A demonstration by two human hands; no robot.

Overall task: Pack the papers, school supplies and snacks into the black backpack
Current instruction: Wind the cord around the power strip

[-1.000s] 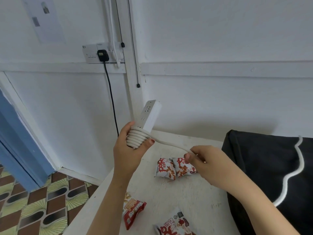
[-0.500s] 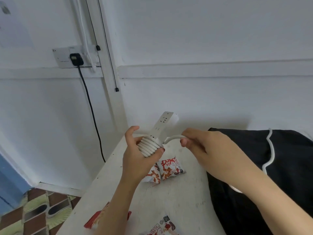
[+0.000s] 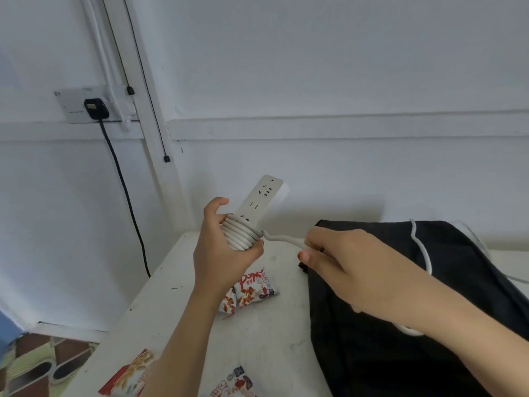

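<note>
My left hand [image 3: 220, 253] grips a white power strip [image 3: 262, 197] upright above the white table [image 3: 274, 336], its fingers round the coils of white cable [image 3: 240, 234] wound on its lower end. To the right, my right hand [image 3: 349, 267] pinches the free stretch of that cable, which runs on over the black backpack [image 3: 400, 353] lying on the table's right side. Two red and white snack packets [image 3: 252, 290] lie on the table below my left hand. Another such packet [image 3: 233, 383] and a red one [image 3: 128, 378] lie at the near edge.
The table stands against a white wall. A wall socket [image 3: 86, 107] with a black plug and a black lead hanging down is at the upper left. The table's left edge drops to a patterned tile floor [image 3: 37, 365].
My right hand has drawn the cable out to the right after passing it round the strip. The view has shifted, so the socket sits further right in the frame.
</note>
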